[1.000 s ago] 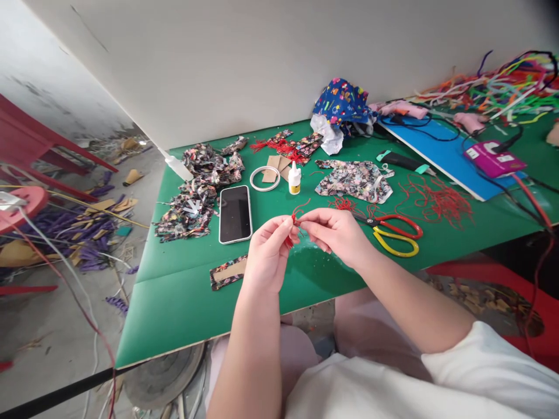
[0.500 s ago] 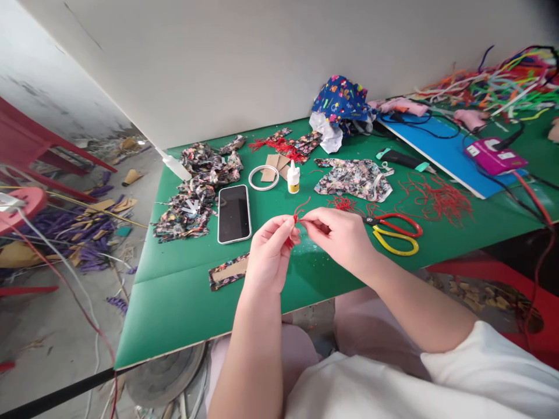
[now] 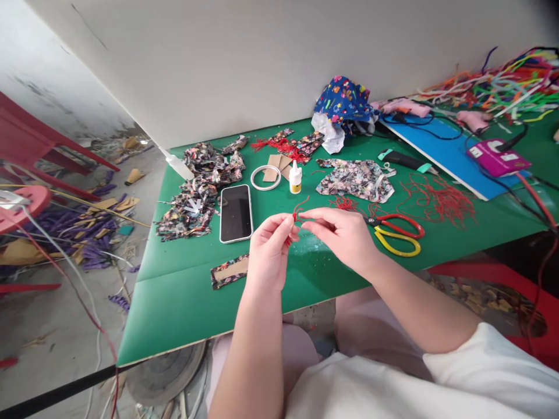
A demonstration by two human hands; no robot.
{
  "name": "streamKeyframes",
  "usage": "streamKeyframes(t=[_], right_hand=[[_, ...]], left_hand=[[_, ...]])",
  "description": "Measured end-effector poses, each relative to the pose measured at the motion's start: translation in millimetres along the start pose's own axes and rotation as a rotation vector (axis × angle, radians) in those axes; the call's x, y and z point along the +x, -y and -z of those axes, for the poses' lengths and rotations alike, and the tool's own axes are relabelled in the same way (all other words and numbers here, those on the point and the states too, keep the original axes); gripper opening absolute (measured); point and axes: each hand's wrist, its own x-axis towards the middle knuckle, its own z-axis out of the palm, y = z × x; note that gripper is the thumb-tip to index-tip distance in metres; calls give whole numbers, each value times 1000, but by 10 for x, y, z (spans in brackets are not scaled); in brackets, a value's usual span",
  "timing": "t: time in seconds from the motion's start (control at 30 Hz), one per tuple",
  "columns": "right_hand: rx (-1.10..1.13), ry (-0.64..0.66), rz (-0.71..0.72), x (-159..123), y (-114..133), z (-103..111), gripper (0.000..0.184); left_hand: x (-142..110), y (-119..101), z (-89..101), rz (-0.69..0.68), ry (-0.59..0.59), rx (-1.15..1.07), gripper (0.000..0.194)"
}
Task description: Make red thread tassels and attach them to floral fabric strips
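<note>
My left hand (image 3: 273,241) pinches a bundle of red thread (image 3: 295,215) between thumb and fingertips. Loose ends of the thread stick up above the pinch, and the rest is hidden in the palm. Close on the right is my right hand (image 3: 340,230), its thumb and forefinger apart, tips beside the thread. A fabric-edged cardboard strip (image 3: 229,272) lies partly behind my left wrist. Scissors with one red and one yellow handle (image 3: 397,235) rest beyond my right wrist. A small white glue bottle (image 3: 295,177) stands upright behind the hands.
A phone (image 3: 236,213), a white ring (image 3: 265,178) and floral fabric scraps (image 3: 187,206) lie on the left of the green table (image 3: 161,314). Toward the right are a cutter knife (image 3: 406,161), red threads (image 3: 445,198), a blue board (image 3: 441,154) and a purple power box (image 3: 498,157) with cables.
The fingers of my right hand have parted from their pinch at the thread. My left hand keeps its hold. The view has shifted slightly.
</note>
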Motion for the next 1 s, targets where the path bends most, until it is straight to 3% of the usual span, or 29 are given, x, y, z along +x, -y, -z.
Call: streamKeyframes(t=[0.2, 0.3, 0.7, 1.0], right_hand=[[541, 253, -367, 62, -39, -4, 35], [648, 328, -446, 81, -52, -7, 31], [471, 80, -301, 0, 56, -96, 16], [451, 13, -241, -7, 42, -143, 15]], left_hand=[[-4, 1, -1, 69, 55, -63, 8], [-3, 1, 1, 98, 76, -78, 8], [23, 57, -40, 60, -15, -160, 9], [25, 82, -68, -7, -50, -143, 9]])
